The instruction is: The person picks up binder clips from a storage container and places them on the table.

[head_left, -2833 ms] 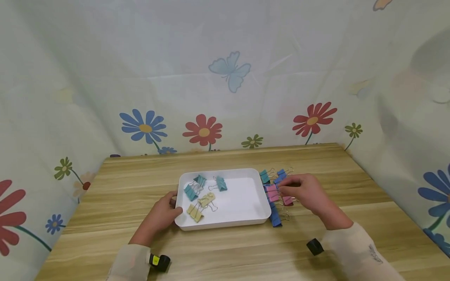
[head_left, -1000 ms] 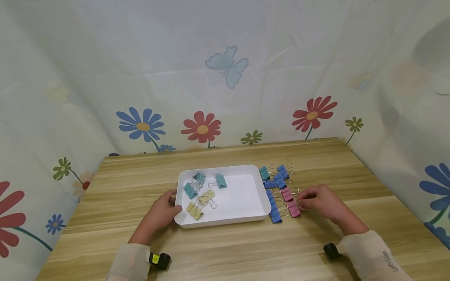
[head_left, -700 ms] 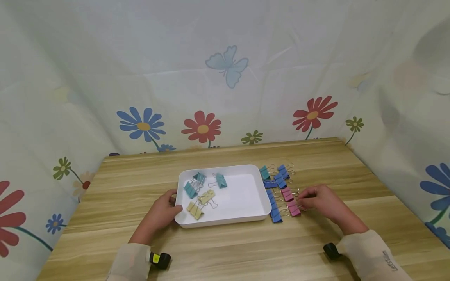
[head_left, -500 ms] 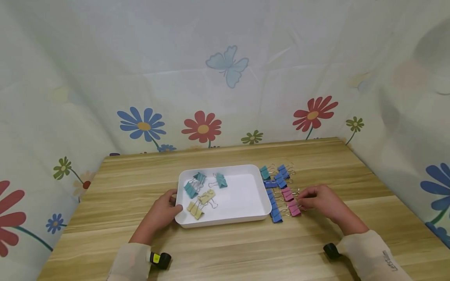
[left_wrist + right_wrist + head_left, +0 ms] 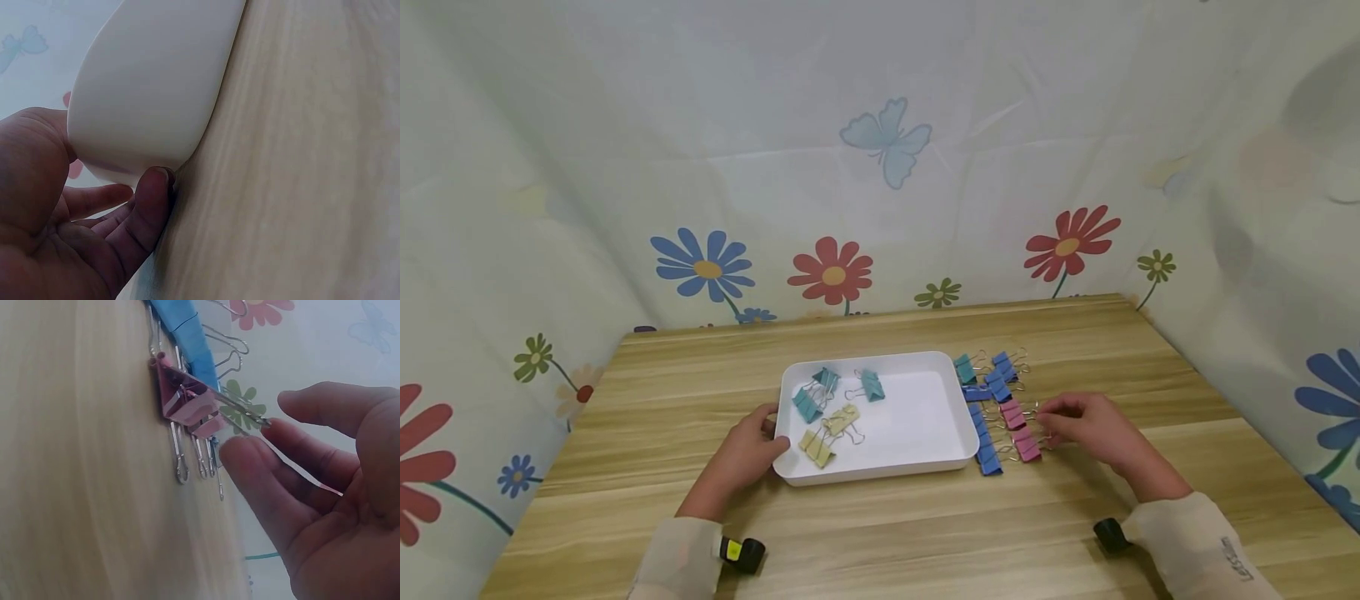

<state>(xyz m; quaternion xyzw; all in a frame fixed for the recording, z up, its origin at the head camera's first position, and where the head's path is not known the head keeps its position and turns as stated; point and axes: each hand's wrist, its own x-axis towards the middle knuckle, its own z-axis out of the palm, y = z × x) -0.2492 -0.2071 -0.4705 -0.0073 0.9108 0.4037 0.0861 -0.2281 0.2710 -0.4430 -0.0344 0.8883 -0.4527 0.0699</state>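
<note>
My left hand (image 5: 743, 454) grips the left end of a white tray (image 5: 917, 421); the left wrist view shows its fingers bent against the tray's outer wall (image 5: 147, 81). Inside the tray lie several teal binder clips (image 5: 807, 406) and yellow binder clips (image 5: 816, 450). To the right of the tray, my right hand (image 5: 1093, 433) hovers beside the nearer of two pink binder clips (image 5: 1026, 445). Its thumb and fingers are spread apart in the right wrist view, with wire handles of a pink clip (image 5: 190, 409) close to the fingertips.
Against the tray's right side lie several blue binder clips (image 5: 988, 454) and a teal one (image 5: 965, 369). The farther pink clip (image 5: 1012, 414) sits behind the nearer one. A wooden table (image 5: 865, 542) carries everything, and a flower-printed curtain (image 5: 760, 183) stands behind and beside it.
The right hand has moved right and nearer from the tray's edge, where it held a pink clip. Both pink clips now lie beside the blue ones, and its fingers have let go.
</note>
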